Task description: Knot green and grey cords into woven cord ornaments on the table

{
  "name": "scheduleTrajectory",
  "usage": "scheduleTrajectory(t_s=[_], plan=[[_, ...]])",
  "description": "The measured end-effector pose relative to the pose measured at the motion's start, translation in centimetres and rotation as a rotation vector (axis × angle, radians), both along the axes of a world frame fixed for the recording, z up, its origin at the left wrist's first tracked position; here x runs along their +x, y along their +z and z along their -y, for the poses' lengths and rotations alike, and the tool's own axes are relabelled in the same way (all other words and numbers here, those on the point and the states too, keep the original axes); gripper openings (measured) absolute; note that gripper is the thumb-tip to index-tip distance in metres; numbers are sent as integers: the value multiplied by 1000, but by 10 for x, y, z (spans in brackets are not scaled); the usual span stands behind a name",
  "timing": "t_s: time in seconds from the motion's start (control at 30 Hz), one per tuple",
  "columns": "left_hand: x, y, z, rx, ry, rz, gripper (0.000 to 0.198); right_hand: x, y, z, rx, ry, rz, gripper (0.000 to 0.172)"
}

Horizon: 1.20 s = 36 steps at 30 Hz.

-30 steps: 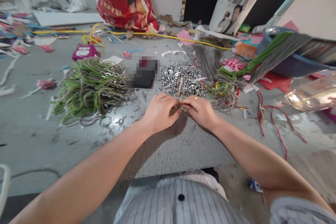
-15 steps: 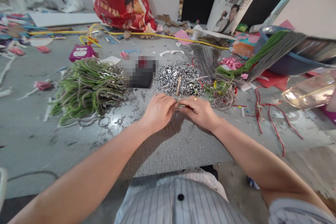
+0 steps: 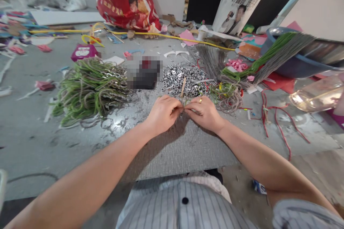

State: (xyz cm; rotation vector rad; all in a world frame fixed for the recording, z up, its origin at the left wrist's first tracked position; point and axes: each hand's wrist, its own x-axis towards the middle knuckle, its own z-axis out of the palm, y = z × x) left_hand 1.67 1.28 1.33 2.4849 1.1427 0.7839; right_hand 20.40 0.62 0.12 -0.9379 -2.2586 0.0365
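My left hand (image 3: 164, 113) and my right hand (image 3: 204, 113) meet at their fingertips over the table, in front of a heap of small metal rings and nuts (image 3: 174, 78). Both hands are closed in a pinch. A thin green cord (image 3: 188, 101) shows between them, mostly hidden by the fingers. One finger of the right hand wears a ring. Just beyond the fingertips a thin wooden stick (image 3: 183, 86) rises from the metal heap. To the left lies a big bunch of green and grey cords (image 3: 88, 91) with metal bits along its right side.
Loose cord scraps (image 3: 229, 98) lie right of the hands, with red cords (image 3: 282, 125) farther right. Long green and grey cords (image 3: 279, 50) drape over a blue basin (image 3: 287, 64). A red bag (image 3: 126, 3) and yellow tube (image 3: 172, 37) are behind. A clear bottle (image 3: 317, 94) lies at right.
The right hand's fingers have shifted slightly, and more of the green cord shows above the fingertips. The left hand stays almost in place.
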Motion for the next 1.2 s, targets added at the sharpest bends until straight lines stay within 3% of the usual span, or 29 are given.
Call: scheduleTrajectory(t_s=[0.1, 0.47, 0.77, 1.2], plan=[[0, 2, 0, -33, -9, -56, 11, 1, 2, 1, 16, -24, 37, 13], [-2, 7, 1, 22, -34, -330, 13, 4, 6, 0, -183, 23, 222, 13], [-2, 4, 1, 92, -60, -417, 14, 1, 11, 5, -106, -21, 340, 18], [-2, 4, 1, 117, -71, -461, 17, -1, 9, 6, -115, -69, 336, 16]])
